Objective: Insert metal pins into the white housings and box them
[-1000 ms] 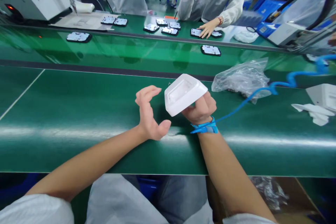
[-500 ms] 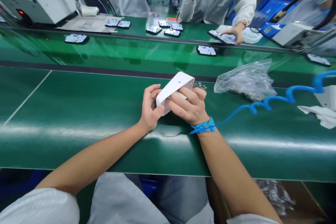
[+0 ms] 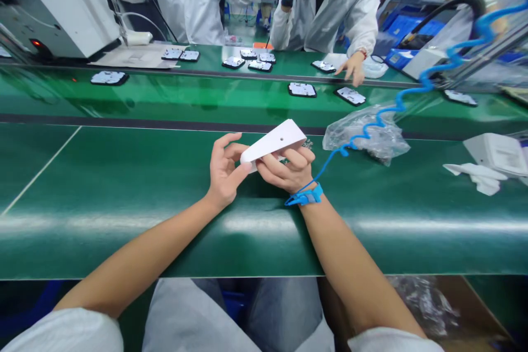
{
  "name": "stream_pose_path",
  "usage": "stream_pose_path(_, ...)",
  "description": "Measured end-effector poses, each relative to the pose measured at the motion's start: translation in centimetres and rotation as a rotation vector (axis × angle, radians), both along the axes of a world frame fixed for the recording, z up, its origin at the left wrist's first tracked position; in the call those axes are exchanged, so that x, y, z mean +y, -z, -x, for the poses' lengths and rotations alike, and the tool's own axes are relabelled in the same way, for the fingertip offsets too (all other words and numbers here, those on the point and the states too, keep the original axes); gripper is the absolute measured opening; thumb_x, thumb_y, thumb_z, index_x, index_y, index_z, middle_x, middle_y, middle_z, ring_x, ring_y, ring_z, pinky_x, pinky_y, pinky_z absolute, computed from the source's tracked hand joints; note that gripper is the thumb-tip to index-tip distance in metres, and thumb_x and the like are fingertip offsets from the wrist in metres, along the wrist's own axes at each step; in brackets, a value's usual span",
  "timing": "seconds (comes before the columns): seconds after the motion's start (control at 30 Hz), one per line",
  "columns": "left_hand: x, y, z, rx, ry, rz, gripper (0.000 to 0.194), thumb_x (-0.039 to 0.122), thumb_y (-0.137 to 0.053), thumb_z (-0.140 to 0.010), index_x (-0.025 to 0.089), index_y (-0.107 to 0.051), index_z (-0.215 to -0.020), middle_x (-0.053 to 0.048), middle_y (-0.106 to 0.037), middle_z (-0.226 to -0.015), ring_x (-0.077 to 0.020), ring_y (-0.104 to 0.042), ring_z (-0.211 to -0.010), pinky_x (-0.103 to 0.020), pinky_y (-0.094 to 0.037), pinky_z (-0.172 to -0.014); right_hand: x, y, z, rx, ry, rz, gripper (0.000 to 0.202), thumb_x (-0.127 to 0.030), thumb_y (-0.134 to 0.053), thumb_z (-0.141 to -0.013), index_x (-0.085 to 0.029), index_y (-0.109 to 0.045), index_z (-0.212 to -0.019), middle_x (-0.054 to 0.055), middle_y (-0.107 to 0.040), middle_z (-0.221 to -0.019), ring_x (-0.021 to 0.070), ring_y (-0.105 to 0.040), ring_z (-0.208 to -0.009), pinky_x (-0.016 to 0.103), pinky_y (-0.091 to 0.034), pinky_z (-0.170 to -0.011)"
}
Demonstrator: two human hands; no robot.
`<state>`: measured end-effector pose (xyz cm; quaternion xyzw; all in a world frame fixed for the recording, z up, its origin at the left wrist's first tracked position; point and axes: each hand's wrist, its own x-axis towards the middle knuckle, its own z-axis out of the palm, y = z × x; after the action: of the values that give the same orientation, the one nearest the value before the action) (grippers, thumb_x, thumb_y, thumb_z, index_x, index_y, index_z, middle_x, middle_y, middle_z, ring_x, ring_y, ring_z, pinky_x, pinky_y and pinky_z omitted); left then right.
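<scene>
Between my two hands, above the green bench, is a white plastic housing [image 3: 277, 139] with a small hole in its upper face. My left hand [image 3: 225, 170] pinches its narrow left end between thumb and fingers. My right hand [image 3: 290, 168] grips it from below and the right, with several fingers reaching into its underside. What those fingers touch inside is hidden. A blue wrist strap [image 3: 307, 196] with a coiled blue cord [image 3: 367, 133] circles my right wrist. Partly hidden behind the right hand lies a small pile of metal parts [image 3: 307, 144].
A clear plastic bag [image 3: 367, 135] lies right of my hands, with another white housing [image 3: 497, 153] farther right. Beyond the bench edge, flat dark-rimmed units [image 3: 302, 89] rest on a green conveyor [image 3: 198, 102]. Across it, a co-worker's hand [image 3: 352, 69] reaches down.
The white housing has tilted, so its top face lies flatter toward me; both hands still hold it. The co-worker's hand has released a unit, now on the conveyor. The view has shifted slightly.
</scene>
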<state>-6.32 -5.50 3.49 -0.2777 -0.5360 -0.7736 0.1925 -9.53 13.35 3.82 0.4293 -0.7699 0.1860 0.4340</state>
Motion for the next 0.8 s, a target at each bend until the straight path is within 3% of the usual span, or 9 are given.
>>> stream_pose_path(0.07, 0.1, -0.1, -0.1, -0.038, 0.014, -0.041, 0.051, 0.036, -0.075, -0.088, 0.027, -0.052, -0.133, -0.001, -0.072, -0.098, -0.015, -0.069, -0.084, -0.026, -0.056, -0.075, -0.2, -0.4, -0.1, 0.38, 0.061, -0.052, 0.03, -0.015, -0.079, -0.086, -0.04, -0.072, -0.101, -0.013, -0.076, -0.107, 0.0175, -0.053, -0.092, 0.037, -0.039, -0.081)
stream_pose_path(0.13, 0.1, -0.2, 0.0, -0.055, 0.025, -0.08, 0.048, 0.034, -0.075, -0.088, 0.028, -0.055, -0.13, -0.001, -0.072, -0.097, -0.0156, -0.069, -0.085, -0.028, -0.056, -0.078, -0.4, -0.9, -0.3, 0.538, 0.101, -0.117, 0.025, -0.017, -0.081, -0.084, -0.036, -0.073, -0.099, -0.012, -0.075, -0.114, 0.0191, -0.052, -0.098, 0.038, -0.04, -0.084)
stream_pose_path(0.33, -0.6, -0.5, 0.6, 0.047, 0.024, -0.005, 0.049, 0.029, -0.075, -0.088, 0.03, -0.055, -0.133, -0.002, -0.072, -0.103, -0.0167, -0.068, -0.091, -0.031, -0.054, -0.083, -0.4, -1.4, -0.6, 0.521, 0.08, -0.13, 0.019, -0.02, -0.079, -0.086, -0.035, -0.073, -0.096, -0.008, -0.076, -0.114, 0.0208, -0.057, -0.109, 0.039, -0.045, -0.092)
stream_pose_path(0.47, -0.7, -0.7, 0.5, 0.099, 0.015, 0.062, 0.046, 0.028, -0.073, -0.09, 0.029, -0.054, -0.132, -0.003, -0.071, -0.104, -0.0163, -0.068, -0.093, -0.03, -0.053, -0.084, -0.2, -0.9, -0.8, 0.54, 0.015, -0.089, 0.009, -0.022, -0.076, -0.087, -0.03, -0.071, -0.088, -0.003, -0.076, -0.119, 0.0192, -0.061, -0.106, 0.035, -0.049, -0.084)
stream_pose_path(0.57, -0.5, -0.6, 0.2, 0.005, 0.029, 0.041, 0.05, 0.034, -0.074, -0.089, 0.026, -0.051, -0.133, -0.005, -0.071, -0.105, -0.0181, -0.069, -0.094, -0.033, -0.054, -0.085, 0.0, -0.8, -1.4, 0.565, 0.043, -0.059, 0.011, -0.02, -0.075, -0.084, -0.029, -0.068, -0.082, 0.0, -0.076, -0.115, 0.0191, -0.061, -0.1, 0.035, -0.049, -0.079)
stream_pose_path(0.7, -0.4, 0.3, 0.4, -0.078, 0.022, 0.005, 0.05, 0.035, -0.076, -0.087, 0.023, -0.052, -0.129, -0.006, -0.071, -0.105, -0.0185, -0.069, -0.096, -0.033, -0.054, -0.087, 0.5, -1.8, -2.6, 0.522, 0.148, 0.114, 0.015, -0.015, -0.07, -0.08, -0.029, -0.065, -0.08, 0.002, -0.074, -0.102, 0.0211, -0.06, -0.086, 0.038, -0.049, -0.073)
stream_pose_path(0.8, -0.3, 1.2, 0.5, -0.026, 0.036, 0.104, 0.045, 0.031, -0.076, -0.088, 0.022, -0.052, -0.126, -0.008, -0.072, -0.109, -0.0201, -0.069, -0.104, -0.035, -0.052, -0.093, 1.7, -3.1, -2.7, 0.376, 0.302, 0.373, 0.007, -0.023, -0.063, -0.086, -0.027, -0.062, -0.081, 0.008, -0.065, -0.093, 0.025, -0.061, -0.083, 0.045, -0.051, -0.074)
